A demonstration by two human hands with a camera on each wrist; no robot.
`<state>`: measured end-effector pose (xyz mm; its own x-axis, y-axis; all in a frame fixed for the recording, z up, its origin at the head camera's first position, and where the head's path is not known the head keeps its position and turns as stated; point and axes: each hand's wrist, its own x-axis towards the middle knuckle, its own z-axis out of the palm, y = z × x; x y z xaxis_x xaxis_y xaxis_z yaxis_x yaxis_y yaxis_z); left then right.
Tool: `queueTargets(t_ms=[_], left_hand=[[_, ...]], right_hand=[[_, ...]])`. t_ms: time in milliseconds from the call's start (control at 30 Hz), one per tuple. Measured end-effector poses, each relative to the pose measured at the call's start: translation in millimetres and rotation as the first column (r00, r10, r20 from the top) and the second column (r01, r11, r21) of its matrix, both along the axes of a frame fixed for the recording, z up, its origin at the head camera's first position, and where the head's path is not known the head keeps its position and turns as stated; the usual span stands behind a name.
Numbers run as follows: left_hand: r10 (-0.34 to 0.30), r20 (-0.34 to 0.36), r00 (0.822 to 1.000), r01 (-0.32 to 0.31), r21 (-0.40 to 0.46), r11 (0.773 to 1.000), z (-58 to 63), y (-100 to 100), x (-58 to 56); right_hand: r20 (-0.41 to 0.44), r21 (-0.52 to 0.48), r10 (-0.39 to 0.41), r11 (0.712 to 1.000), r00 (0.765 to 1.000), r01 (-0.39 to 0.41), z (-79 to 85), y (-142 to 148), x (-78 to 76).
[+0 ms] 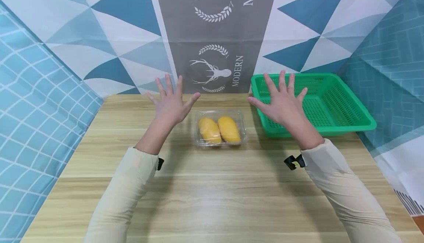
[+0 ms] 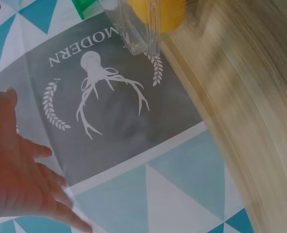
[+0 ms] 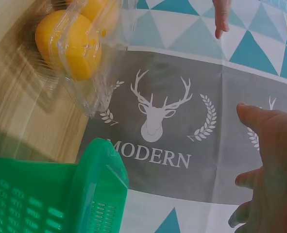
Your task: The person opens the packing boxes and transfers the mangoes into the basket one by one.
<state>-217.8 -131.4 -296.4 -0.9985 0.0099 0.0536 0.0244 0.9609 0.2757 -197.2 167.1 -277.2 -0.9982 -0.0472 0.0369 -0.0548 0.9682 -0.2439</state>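
Observation:
Both hands are raised over the table with fingers spread and nothing in them. My left hand [image 1: 170, 105] is up to the left of a clear plastic box [image 1: 243, 134]. Inside the box lie two yellow mangoes [image 1: 228, 129], side by side. The right hand [image 1: 284, 105] overlaps the near left part of a green plastic basket [image 1: 357, 116] in the head view. In the left wrist view the left palm [image 2: 22, 179] shows at the lower left, away from the box. The right wrist view has the right hand [image 3: 272, 170] at its right edge, apart from box and basket.
The wooden table [image 1: 205, 191] runs up to a hanging patterned cloth [image 1: 212, 33] at the back. Blue checked cloth [image 1: 36, 118] borders the left side, and another blue cloth [image 1: 394, 73] stands close to the basket on the right.

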Motion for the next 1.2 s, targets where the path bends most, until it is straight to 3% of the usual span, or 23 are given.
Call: queueTargets(t_ms=[567,767,1000,1200], left_hand=[[-0.007,-0.112,0.994,0.03,0.202,0.979,-4.1,-4,-1.7],[-0.01,-0.074,0.997,0.029,0.259,0.965,-9.6,-6,-3.2],[-0.001,-0.031,1.0,0.012,0.359,0.933,-14.7,-7,-1.5],[-0.01,0.057,0.998,-0.015,0.423,0.906,-23.0,-9,-2.0]], right_hand=[[-0.061,-0.087,0.022,0.996,0.998,-0.027,-3.4,5,1.9],[-0.107,-0.114,0.025,0.993,0.994,-0.037,-7.5,5,1.3],[-0.129,-0.164,0.045,0.984,0.991,-0.066,-12.3,2,0.2],[-0.137,-0.22,0.073,0.97,0.988,-0.103,-18.8,-2,-0.3]])
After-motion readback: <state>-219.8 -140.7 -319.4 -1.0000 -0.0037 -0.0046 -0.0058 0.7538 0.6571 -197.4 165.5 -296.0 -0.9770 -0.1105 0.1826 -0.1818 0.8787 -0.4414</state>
